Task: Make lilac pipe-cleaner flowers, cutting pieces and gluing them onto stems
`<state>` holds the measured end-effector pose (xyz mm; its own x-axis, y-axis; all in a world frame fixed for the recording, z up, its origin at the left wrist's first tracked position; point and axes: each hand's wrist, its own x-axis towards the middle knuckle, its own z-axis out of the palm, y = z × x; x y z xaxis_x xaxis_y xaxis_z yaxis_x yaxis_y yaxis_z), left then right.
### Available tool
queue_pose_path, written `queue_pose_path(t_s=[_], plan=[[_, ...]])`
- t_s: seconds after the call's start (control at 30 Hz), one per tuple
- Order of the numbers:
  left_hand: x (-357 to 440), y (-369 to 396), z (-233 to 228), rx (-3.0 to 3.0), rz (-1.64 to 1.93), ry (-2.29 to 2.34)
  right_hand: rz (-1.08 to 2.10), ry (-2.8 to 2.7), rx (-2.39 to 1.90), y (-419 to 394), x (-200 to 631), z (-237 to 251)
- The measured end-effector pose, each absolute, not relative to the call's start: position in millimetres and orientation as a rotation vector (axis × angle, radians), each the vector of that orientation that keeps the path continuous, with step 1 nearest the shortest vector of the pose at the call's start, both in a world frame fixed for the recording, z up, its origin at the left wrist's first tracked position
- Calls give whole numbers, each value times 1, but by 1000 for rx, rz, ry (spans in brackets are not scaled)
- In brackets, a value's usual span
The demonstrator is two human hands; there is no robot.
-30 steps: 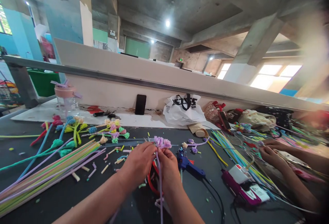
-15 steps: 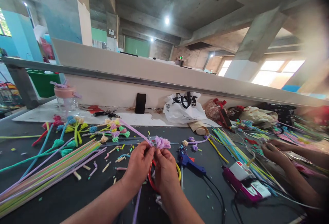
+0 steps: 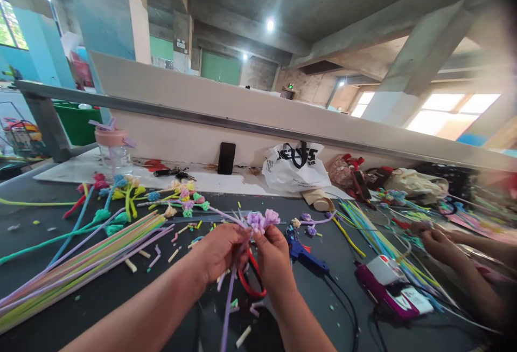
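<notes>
My left hand (image 3: 228, 249) is closed, its fingertips pinching a lilac pipe cleaner (image 3: 229, 303) whose length hangs toward the near table edge. Beside it, my right hand (image 3: 274, 252) is closed around the base of a lilac pipe-cleaner flower (image 3: 272, 217). Another fluffy lilac bloom (image 3: 256, 222) shows between the fingertips of both hands. Under my hands are scissors with a red handle loop (image 3: 255, 283); whether fingers touch them I cannot tell. A blue glue gun (image 3: 310, 257) lies just right of my right hand.
Bundled pipe cleaners (image 3: 92, 266) lie at left, with coloured pipe-cleaner flowers (image 3: 131, 193) behind. A purple power strip (image 3: 379, 290) with cables is at right, near a co-worker's hands (image 3: 434, 239). A phone (image 3: 226, 158) and white bag (image 3: 297, 166) stand at the back.
My hands have drawn slightly apart, and two lilac blooms now show where one clump showed. The scissors' handles are angled differently below them. The view has shifted slightly.
</notes>
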<state>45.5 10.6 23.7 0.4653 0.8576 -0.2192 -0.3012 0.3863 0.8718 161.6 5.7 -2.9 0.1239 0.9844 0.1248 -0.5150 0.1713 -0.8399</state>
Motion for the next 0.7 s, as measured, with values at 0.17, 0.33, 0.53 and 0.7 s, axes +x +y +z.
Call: queue_pose_path(t_s=[0.17, 0.33, 0.53, 0.7], plan=[[53, 0, 24, 1789, 1454, 1302, 1230, -747, -692, 8, 159, 5], [48, -4, 16, 2366, 1291, 1293, 1279, -699, -651, 5, 154, 4], [43, 1, 12, 2560, 1296, 1293, 1244, -733, -623, 6, 154, -4], [42, -1, 28, 2252, 1221, 1321, 1262, -800, -621, 4, 157, -2]])
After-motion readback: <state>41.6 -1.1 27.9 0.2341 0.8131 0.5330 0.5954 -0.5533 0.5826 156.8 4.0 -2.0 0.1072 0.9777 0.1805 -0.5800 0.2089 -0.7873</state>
